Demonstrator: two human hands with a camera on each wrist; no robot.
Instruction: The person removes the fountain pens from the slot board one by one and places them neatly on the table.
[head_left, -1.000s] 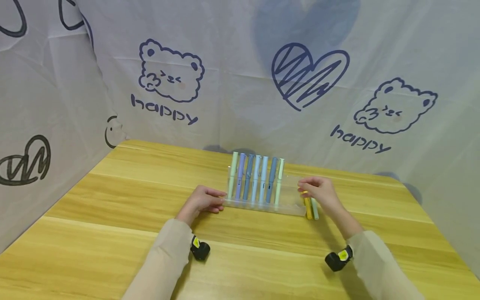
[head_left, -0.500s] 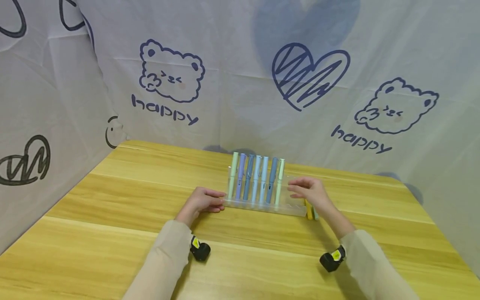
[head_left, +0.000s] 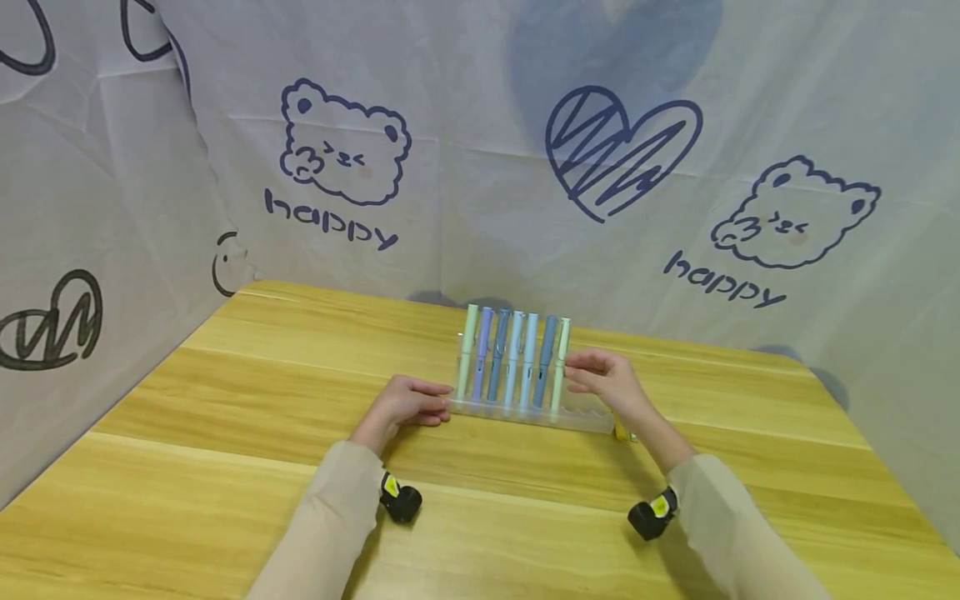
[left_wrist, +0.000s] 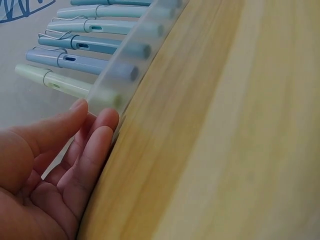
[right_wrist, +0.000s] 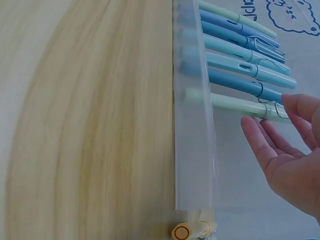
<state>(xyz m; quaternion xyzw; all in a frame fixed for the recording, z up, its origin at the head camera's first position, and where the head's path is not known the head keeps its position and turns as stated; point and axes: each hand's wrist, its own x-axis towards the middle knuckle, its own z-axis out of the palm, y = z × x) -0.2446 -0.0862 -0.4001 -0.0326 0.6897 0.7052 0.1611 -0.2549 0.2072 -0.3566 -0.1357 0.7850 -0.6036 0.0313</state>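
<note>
A clear plastic pen holder (head_left: 525, 414) stands on the table with several capped pens leaning in a row: pale green, purple, blue and light-blue ones. My left hand (head_left: 405, 402) pinches the holder's left end, thumb above and fingers against its front edge in the left wrist view. My right hand (head_left: 611, 381) is beside the rightmost pale green pen (head_left: 560, 367). In the right wrist view, thumb and fingers are spread on either side of that pen's cap (right_wrist: 275, 112); firm contact cannot be made out. Slots to its right hold no pen.
A yellow pen (head_left: 621, 430) lies at the holder's right end, partly hidden by my right wrist; a pale green one beside it barely shows. The wooden table (head_left: 525, 525) extends in front. A white printed cloth (head_left: 480, 208) hangs behind.
My right hand has moved left from above the yellow pen, across the holder's right part, to the rightmost pale green pen. My left hand has stayed at the holder's left end.
</note>
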